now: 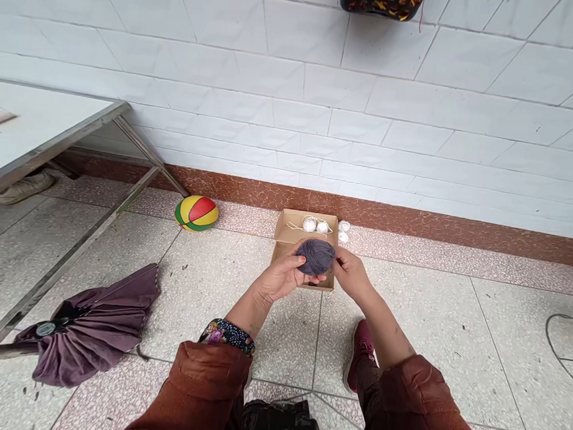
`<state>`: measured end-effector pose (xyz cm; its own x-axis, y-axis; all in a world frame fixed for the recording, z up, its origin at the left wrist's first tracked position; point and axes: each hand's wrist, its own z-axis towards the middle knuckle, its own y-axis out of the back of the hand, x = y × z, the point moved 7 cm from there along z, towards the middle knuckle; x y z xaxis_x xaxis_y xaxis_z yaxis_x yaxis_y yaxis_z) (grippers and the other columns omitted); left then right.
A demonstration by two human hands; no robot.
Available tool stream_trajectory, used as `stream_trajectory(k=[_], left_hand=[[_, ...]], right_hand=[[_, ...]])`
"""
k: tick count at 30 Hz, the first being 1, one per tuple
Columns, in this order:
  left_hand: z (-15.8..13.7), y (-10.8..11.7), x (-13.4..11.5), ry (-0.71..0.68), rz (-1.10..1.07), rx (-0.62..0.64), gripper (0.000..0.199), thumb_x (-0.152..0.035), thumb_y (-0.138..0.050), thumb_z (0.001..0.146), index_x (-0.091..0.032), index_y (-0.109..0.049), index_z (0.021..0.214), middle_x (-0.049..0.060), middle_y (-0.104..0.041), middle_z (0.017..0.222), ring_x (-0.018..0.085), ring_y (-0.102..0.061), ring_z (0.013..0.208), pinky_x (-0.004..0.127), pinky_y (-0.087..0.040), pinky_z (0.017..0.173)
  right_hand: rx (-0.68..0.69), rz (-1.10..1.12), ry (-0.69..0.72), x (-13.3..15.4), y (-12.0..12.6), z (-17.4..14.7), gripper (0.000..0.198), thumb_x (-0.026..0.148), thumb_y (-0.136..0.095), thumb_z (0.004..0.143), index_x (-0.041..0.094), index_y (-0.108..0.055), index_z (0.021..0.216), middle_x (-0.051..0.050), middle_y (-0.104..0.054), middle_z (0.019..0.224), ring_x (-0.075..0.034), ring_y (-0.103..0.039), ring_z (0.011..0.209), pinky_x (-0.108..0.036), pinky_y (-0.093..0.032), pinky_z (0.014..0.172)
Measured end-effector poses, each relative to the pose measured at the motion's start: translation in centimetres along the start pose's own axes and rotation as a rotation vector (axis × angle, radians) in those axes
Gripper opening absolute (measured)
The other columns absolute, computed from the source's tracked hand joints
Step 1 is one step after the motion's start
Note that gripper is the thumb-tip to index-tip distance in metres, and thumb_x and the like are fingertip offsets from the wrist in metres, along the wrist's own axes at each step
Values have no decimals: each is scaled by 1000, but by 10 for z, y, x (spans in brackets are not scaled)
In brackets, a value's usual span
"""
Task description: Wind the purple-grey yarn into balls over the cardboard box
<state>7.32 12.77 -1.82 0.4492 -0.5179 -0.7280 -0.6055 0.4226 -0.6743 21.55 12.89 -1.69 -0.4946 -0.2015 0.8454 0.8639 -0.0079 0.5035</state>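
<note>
Brown sleeves are nearest the camera, both pushed up your forearms, with a flowered cuff showing at your left wrist. Your left hand is holding a dark grey ball of yarn, thumb on the near side and fingers underneath. Your right hand is at the right edge of the same ball with its fingers bent; whether they pinch a strand or merely touch the yarn cannot be told. The yarn is held up in front of you, above an open cardboard box on the floor, and hides part of the box's near half.

Within the far half of the box you have two white balls with loose strands about them. Two more small white items sit just outside its right side, near the wall.

To your left, a red, yellow and green ball rests near the leg of a metal-framed desk. Closer to you lies a purple umbrella, partly spread. One dark red shoe of yours is visible below your right forearm. At far right is a thin wire loop.
</note>
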Motion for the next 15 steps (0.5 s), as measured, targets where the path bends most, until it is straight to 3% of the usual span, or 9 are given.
stream_trajectory(k=[5, 10, 12, 15], left_hand=[[2, 17, -10, -68, 71, -194, 55, -32, -73, 76, -19, -53, 125, 7, -69, 102, 17, -66, 76, 31, -50, 72], [2, 37, -14, -56, 440, -443, 44, -35, -70, 78, -19, -54, 116, 5, -65, 98, 14, -61, 69, 30, -50, 68], [1, 39, -14, -45, 612, -461, 50, -32, -71, 75, -20, -54, 120, 7, -63, 106, 16, -61, 76, 30, -50, 67], [2, 33, -9, 14, 757, -336, 68, -28, -73, 72, -23, -48, 135, 9, -60, 116, 21, -61, 87, 31, -50, 69]], right_hand=[[115, -10, 141, 20, -7, -5, 18, 26, -50, 96, 22, -66, 89, -4, -68, 85, -18, -62, 82, -30, -47, 75], [221, 102, 163, 41, -6, -8, 14, 31, -59, 93, 22, -70, 92, -2, -69, 85, -16, -62, 75, -29, -47, 70], [192, 139, 149, 44, 0, -8, 15, 33, -61, 92, 23, -72, 90, -2, -68, 83, -16, -61, 74, -29, -47, 69], [85, 155, 133, 41, 13, -5, 18, 37, -62, 93, 23, -73, 88, -3, -67, 82, -17, -61, 76, -31, -47, 71]])
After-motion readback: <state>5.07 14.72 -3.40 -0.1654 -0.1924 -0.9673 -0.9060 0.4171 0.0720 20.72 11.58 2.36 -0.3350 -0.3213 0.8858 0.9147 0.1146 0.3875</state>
